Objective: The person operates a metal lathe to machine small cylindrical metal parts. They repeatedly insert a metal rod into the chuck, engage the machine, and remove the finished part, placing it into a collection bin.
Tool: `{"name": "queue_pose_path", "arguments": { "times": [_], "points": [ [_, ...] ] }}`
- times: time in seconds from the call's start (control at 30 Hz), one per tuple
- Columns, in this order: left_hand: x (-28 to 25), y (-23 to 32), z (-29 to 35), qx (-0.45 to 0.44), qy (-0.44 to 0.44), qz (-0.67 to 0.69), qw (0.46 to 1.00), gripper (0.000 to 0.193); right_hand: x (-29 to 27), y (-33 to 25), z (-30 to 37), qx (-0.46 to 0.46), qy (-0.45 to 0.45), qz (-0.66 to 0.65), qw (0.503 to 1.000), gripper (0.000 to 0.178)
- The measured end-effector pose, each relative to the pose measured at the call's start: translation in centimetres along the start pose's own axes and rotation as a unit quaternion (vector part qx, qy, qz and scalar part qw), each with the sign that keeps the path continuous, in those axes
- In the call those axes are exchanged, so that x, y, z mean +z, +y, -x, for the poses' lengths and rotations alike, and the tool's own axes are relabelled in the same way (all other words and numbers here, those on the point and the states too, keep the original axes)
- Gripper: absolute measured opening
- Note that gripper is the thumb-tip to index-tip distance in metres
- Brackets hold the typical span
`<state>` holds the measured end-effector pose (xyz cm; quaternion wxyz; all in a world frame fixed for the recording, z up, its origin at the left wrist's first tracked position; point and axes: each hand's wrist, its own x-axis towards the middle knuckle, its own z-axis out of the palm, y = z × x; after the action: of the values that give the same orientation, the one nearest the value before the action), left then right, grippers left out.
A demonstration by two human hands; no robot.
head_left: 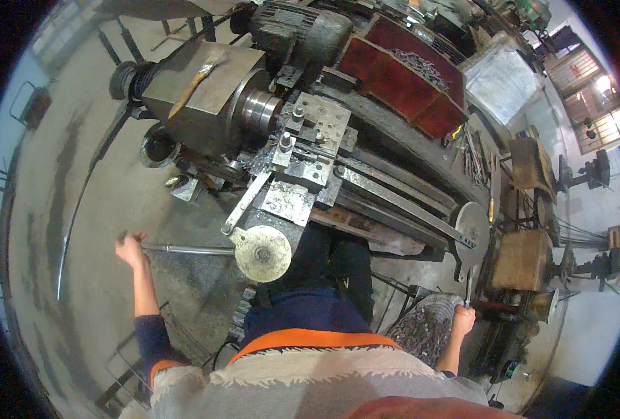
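Note:
A small metal lathe stands in front of me. My left hand (129, 249) is closed around the outer end of a long steel handle bar (191, 250), which reaches to a round pale handwheel (262, 262) at the carriage. At the right end of the bed, my right hand (463, 319) grips a short upright crank handle (468, 290) below a grey wheel (472, 223). The tool post (303, 167) sits close to the shiny round chuck (261, 112). Metal chips lie around the tool post; whether a tool touches a workpiece is too small to tell.
A wooden-handled brush (191, 87) lies on the headstock (163, 77). Behind the bed are a motor (299, 31), a red bin (387, 77) with metal parts, and loose tools (479, 157). A heap of dark chips (428, 328) is beside my right forearm. Other machines (589, 269) stand at right.

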<state>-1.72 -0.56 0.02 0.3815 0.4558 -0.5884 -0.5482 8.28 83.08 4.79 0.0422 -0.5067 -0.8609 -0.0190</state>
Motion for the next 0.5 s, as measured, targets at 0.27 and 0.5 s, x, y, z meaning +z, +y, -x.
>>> {"name": "queue_pose_path", "arguments": {
  "times": [0.27, 0.5],
  "points": [
    [-2.8, -0.6, 0.2, 0.000, -0.060, -0.007, 0.998, 0.032, 2.4, 3.8, -7.1, -0.097, 0.067, 0.049, 0.992, 0.042],
    [-6.4, 4.1, 2.6, -0.079, -0.106, -0.157, 0.979, 0.021, 0.4, 1.6, -15.0, -0.093, 0.026, 0.138, 0.986, 0.032]
  ]
}}
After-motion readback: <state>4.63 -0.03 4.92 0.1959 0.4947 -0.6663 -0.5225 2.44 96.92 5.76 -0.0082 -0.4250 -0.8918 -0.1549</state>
